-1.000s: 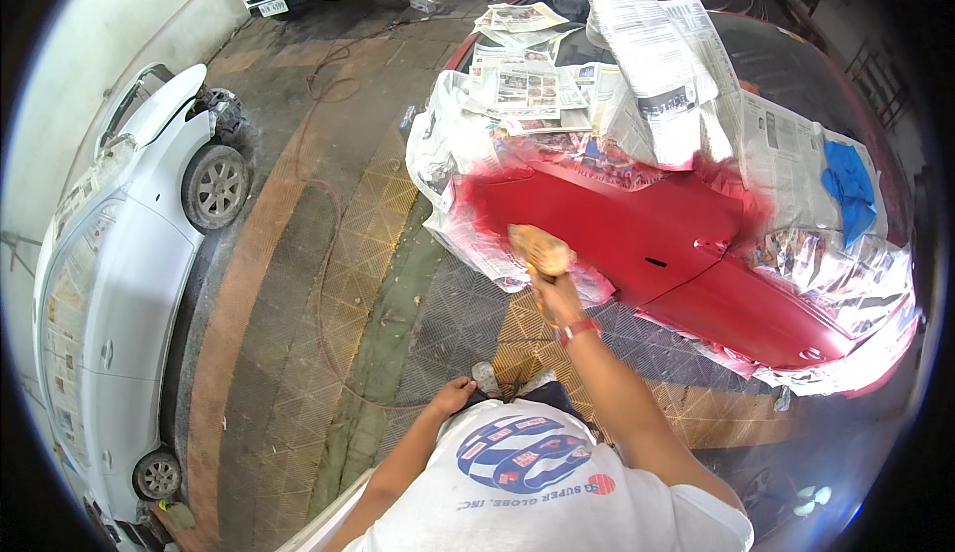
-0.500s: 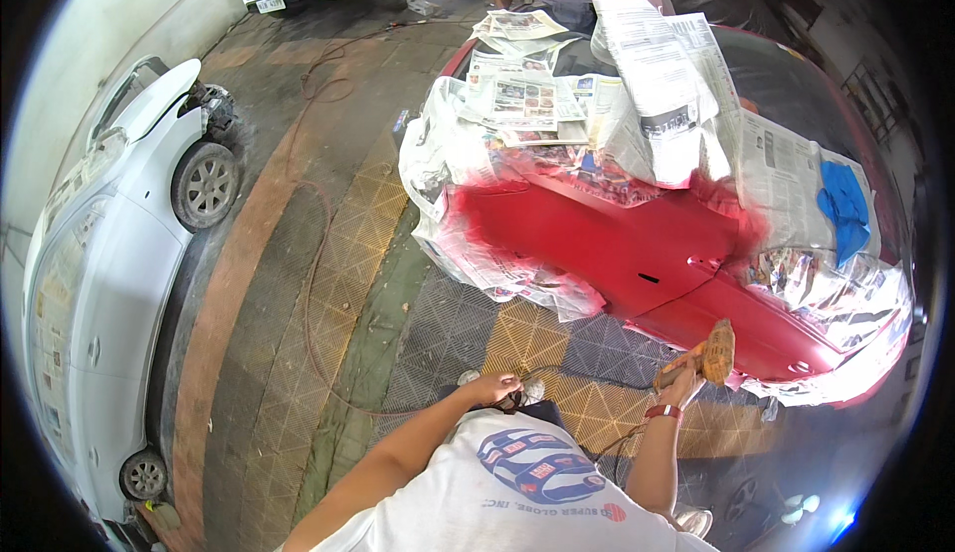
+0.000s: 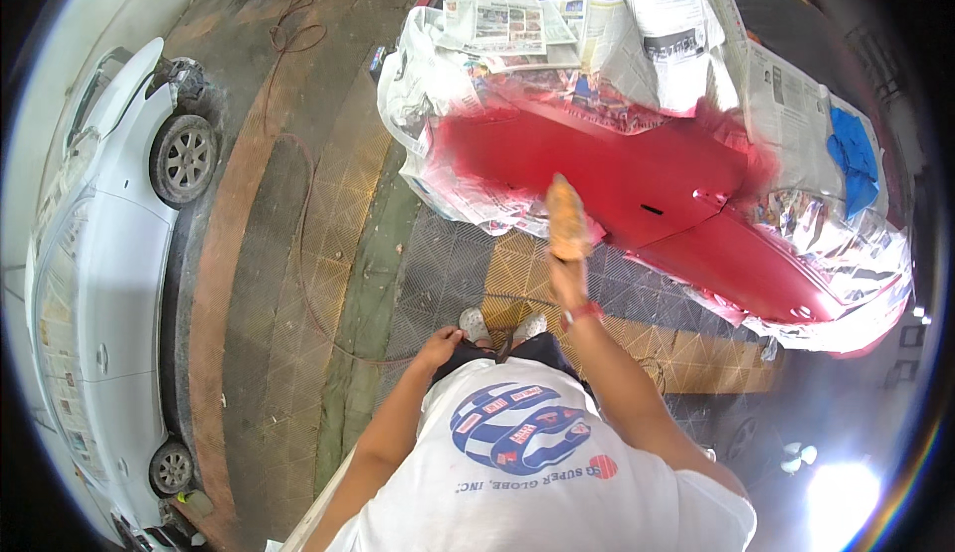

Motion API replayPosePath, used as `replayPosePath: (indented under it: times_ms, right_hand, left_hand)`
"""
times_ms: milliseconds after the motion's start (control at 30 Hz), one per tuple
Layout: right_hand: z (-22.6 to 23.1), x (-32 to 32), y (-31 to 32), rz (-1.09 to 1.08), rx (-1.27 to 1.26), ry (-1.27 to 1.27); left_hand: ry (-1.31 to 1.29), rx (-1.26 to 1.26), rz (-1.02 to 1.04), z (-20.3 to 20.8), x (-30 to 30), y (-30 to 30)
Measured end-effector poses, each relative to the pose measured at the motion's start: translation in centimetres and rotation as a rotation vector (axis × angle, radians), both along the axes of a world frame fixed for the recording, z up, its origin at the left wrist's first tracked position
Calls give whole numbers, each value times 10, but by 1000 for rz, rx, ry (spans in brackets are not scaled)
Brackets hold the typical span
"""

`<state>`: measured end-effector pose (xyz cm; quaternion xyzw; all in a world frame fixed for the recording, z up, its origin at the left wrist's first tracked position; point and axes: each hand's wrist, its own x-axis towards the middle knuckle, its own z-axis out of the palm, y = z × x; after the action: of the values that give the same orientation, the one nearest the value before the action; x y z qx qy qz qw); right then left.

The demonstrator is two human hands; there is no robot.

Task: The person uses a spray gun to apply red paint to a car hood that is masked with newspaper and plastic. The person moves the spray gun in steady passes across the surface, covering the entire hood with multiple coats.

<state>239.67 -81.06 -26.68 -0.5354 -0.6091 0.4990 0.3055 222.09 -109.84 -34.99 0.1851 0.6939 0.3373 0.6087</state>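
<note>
My right hand (image 3: 569, 283) is closed around an orange, worn gun-shaped tool (image 3: 568, 219), blurred by motion and pointing away from me. It hovers before the lower left part of a glossy red car panel (image 3: 597, 169), apart from it as far as I can see. My left hand (image 3: 441, 344) hangs low beside my dark shorts (image 3: 468, 355), fingers curled together; whatever they hold is hidden. Newspaper sheets (image 3: 502, 20) and clear plastic (image 3: 418, 85) surround the panel, with red overspray along their edges. A blue cloth or glove (image 3: 853, 161) lies on the newspaper at the right.
On the left stands a white car (image 3: 114, 264) with paper over its windows. A reddish hose (image 3: 301, 244) snakes across the floor toward my left side. Coiled cable or hose (image 3: 652, 368) lies right of my legs. A bright light (image 3: 844, 502) glares at lower right.
My right hand has swung left and forward with the orange tool, from the right part of the panel to its left. My left hand has dropped lower left. The view has tilted downward.
</note>
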Motion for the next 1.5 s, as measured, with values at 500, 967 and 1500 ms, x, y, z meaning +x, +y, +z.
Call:
replayPosePath:
  times_ms: [500, 967, 1500]
  right_hand:
    - [-71, -148, 25, 193, -217, -185]
    - [-20, 202, 9, -848, -145, 157]
    - [-125, -28, -20, -58, -78, -76]
  left_hand:
    - [-94, -149, 141, 17, -3, -76]
    - [156, 175, -593, 10, 14, 68]
    - [-36, -146, -165, 19, -29, -33]
